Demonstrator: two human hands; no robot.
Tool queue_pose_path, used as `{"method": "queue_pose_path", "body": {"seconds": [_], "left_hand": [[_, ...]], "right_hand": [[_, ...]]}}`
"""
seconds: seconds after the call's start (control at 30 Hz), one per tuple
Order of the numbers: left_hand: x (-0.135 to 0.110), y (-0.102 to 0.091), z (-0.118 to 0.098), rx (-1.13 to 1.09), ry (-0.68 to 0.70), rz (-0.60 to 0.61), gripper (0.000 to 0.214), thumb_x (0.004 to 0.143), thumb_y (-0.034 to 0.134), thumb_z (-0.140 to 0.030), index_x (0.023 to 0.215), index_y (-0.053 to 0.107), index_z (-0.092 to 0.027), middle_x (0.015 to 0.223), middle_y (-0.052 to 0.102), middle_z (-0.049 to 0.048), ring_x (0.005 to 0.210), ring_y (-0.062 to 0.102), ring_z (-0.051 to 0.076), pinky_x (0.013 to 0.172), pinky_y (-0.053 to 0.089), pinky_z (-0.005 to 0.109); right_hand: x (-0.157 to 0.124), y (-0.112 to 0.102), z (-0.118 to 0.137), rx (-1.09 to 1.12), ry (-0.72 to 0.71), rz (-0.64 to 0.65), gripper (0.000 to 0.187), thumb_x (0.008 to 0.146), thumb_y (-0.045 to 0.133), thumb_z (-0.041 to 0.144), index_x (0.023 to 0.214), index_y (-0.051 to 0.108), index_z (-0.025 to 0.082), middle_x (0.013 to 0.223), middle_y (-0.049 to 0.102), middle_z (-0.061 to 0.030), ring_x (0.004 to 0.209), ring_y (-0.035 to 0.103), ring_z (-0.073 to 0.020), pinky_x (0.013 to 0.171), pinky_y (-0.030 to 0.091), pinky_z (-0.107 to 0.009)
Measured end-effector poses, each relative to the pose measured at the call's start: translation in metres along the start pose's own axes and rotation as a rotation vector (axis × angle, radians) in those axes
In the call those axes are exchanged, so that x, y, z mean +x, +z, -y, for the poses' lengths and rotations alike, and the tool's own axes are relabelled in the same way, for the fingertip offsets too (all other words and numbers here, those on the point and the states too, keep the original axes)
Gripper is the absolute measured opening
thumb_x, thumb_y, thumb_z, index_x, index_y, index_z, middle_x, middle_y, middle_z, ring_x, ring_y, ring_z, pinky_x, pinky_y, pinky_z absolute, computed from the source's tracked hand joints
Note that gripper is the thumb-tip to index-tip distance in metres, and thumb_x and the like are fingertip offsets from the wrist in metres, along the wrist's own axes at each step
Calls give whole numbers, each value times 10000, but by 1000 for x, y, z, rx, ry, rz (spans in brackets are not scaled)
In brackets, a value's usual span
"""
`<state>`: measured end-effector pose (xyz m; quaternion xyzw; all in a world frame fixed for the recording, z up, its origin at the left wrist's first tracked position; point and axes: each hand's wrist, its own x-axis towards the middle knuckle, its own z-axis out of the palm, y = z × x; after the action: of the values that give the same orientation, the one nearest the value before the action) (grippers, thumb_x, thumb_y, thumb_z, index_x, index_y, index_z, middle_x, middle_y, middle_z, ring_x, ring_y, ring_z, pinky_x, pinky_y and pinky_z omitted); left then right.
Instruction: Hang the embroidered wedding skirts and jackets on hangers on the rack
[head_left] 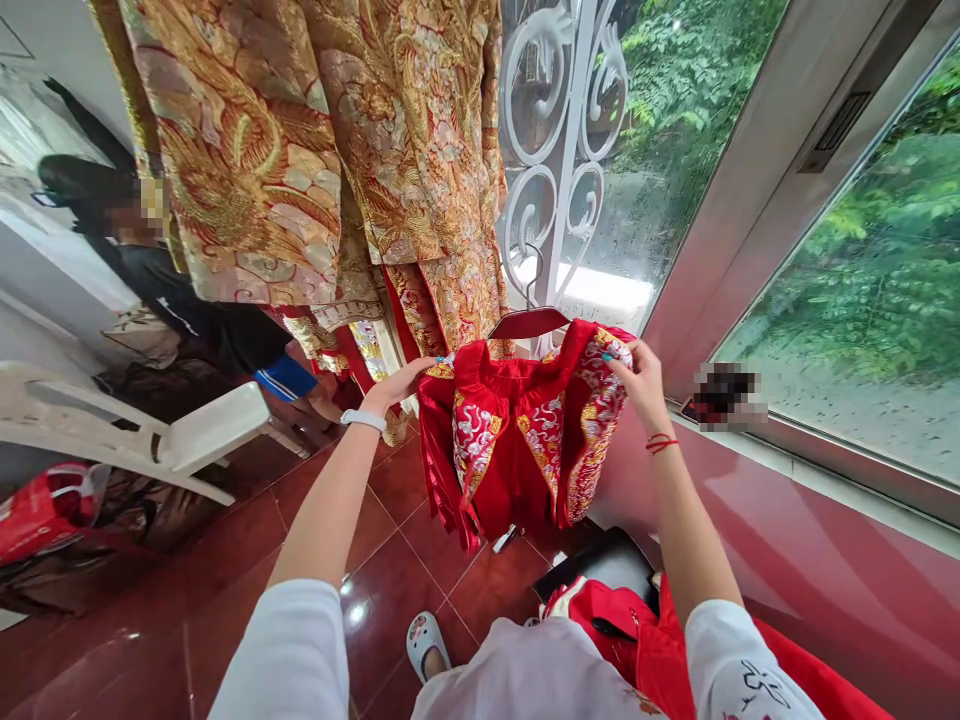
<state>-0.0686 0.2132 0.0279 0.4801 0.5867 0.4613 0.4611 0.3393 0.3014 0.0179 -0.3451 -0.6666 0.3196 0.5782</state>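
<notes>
A red embroidered skirt (517, 440) hangs folded from a dark red hanger (529, 322) in front of me. My left hand (401, 383) pinches its waistband at the left corner. At the right corner, my right hand (637, 380) grips the patterned edge of the skirt. Both arms reach forward in white sleeves. A white band sits on my left wrist and a red string on my right wrist.
A gold and red embroidered robe (322, 150) hangs above left. A white scroll-work grille (559, 130) stands before the window (862, 250). A white plastic chair (127, 430) and a person in dark clothes (187, 300) are at left. Red fabric (637, 640) lies by my lap.
</notes>
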Motion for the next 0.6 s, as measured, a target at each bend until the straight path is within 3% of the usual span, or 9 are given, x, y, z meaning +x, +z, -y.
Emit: {"method": "queue_pose_path", "body": {"seconds": [0.07, 0.13, 0.23, 0.33, 0.47, 0.6], "left_hand": [[0, -4, -6, 36, 38, 10, 334, 634, 794, -462, 778, 705, -175, 795, 726, 59, 749, 664, 211, 740, 543, 347], [-5, -7, -18, 120, 176, -40, 365, 598, 827, -451, 812, 724, -172, 777, 712, 46, 723, 645, 197, 708, 519, 322], [-24, -2, -43, 346, 510, -309, 292, 694, 776, -434, 825, 740, -176, 743, 668, 26, 714, 605, 179, 703, 475, 308], [-52, 14, -62, 580, 762, -631, 160, 801, 702, -339, 830, 751, -190, 790, 650, 31, 789, 587, 189, 771, 443, 325], [-76, 38, -58, 696, 825, -898, 127, 851, 673, -299, 855, 738, -190, 818, 633, 44, 840, 573, 216, 803, 431, 345], [-83, 50, -27, 749, 803, -928, 166, 879, 649, -335, 876, 721, -185, 821, 602, 51, 829, 550, 226, 823, 439, 360]], "right_hand": [[17, -13, 14, 17, -40, 2, 291, 714, 717, 386, 788, 487, 224, 730, 560, 37, 643, 499, -142, 605, 406, -262], [39, -22, 28, -32, -113, 35, 286, 694, 749, 369, 792, 525, 221, 739, 589, 28, 670, 535, -153, 618, 430, -264], [74, -30, 43, -121, -211, 82, 252, 681, 766, 350, 778, 578, 214, 742, 623, 5, 696, 568, -172, 645, 459, -288], [98, -36, 39, -200, -225, 88, 229, 690, 762, 360, 781, 616, 209, 765, 659, -23, 717, 593, -190, 664, 477, -313], [102, -47, 9, -271, -127, 26, 259, 686, 751, 410, 787, 656, 192, 760, 670, -33, 703, 580, -186, 656, 465, -313], [88, -54, -26, -239, 66, 191, 418, 712, 706, 554, 875, 715, 169, 852, 708, -61, 747, 594, -197, 679, 463, -313]]}}
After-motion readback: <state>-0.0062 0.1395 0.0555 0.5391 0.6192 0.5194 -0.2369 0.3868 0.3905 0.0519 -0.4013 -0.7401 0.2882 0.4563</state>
